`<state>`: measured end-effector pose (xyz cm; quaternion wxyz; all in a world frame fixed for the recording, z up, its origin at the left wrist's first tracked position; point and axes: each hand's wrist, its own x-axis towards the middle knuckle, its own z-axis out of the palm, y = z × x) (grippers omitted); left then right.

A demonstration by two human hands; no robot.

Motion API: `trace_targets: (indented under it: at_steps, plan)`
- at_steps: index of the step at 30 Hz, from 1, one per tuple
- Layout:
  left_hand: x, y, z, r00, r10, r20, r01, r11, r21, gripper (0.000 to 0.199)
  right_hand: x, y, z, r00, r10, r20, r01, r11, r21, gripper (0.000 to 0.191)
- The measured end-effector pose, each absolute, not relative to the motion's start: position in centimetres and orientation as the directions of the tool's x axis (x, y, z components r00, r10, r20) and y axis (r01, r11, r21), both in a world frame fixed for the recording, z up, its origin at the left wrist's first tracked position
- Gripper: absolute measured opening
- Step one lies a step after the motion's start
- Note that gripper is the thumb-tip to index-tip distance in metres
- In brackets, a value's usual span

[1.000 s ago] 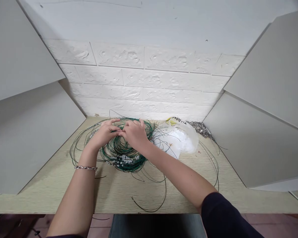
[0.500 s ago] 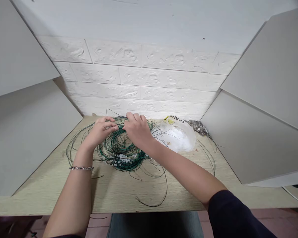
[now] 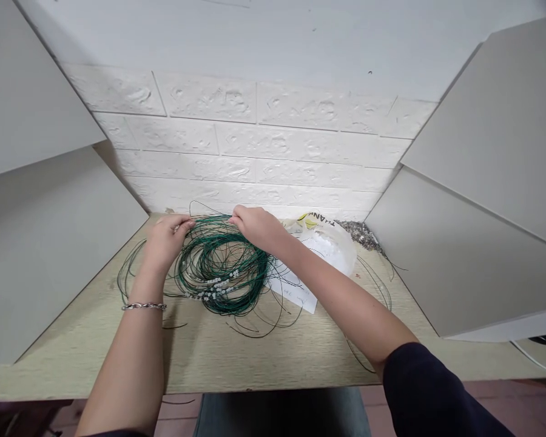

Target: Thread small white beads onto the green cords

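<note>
A large loose coil of thin green wire [image 3: 255, 285] lies on the table, with small white beads [image 3: 216, 285] clustered along its near side. My left hand [image 3: 166, 240] pinches strands at the coil's far left, thumb against fingers. On the far right side of the coil, my right hand [image 3: 257, 226] is closed on the same run of strands. These strands stretch between the two hands, near the wall. Fine loose wire ends stick out all round the coil. A sheet of white paper [image 3: 295, 294] with writing shows partly beneath the wires.
A clear plastic bag [image 3: 346, 246] with white contents stands right of the coil. Behind it, a heap of small grey bits [image 3: 361, 233] lies in the corner. Grey panels [image 3: 64, 243] flank the table [image 3: 236, 367], and a white brick-patterned wall [image 3: 236, 142] closes the back.
My hands have moved apart, the left one leftward, and strands now stretch between them. The coil looks more spread, and the white paper with writing now shows more clearly.
</note>
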<state>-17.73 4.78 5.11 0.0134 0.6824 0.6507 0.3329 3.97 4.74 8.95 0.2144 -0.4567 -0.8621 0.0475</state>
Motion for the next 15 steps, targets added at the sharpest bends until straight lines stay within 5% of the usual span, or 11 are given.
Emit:
trace_targets:
  at_steps: [6, 15]
  plan:
    - [-17.3, 5.0, 4.9, -0.104, 0.914, 0.393, 0.907, -0.075, 0.414, 0.033, 6.3, 3.7, 7.0, -0.463, 0.824, 0.325, 0.775, 0.555, -0.303, 0.022]
    - [-17.3, 5.0, 4.7, -0.181, 0.901, 0.394, 0.931, 0.029, 0.363, 0.036, 10.1, 2.8, 3.7, -0.3, 0.893, 0.336, 0.737, 0.441, -0.513, 0.023]
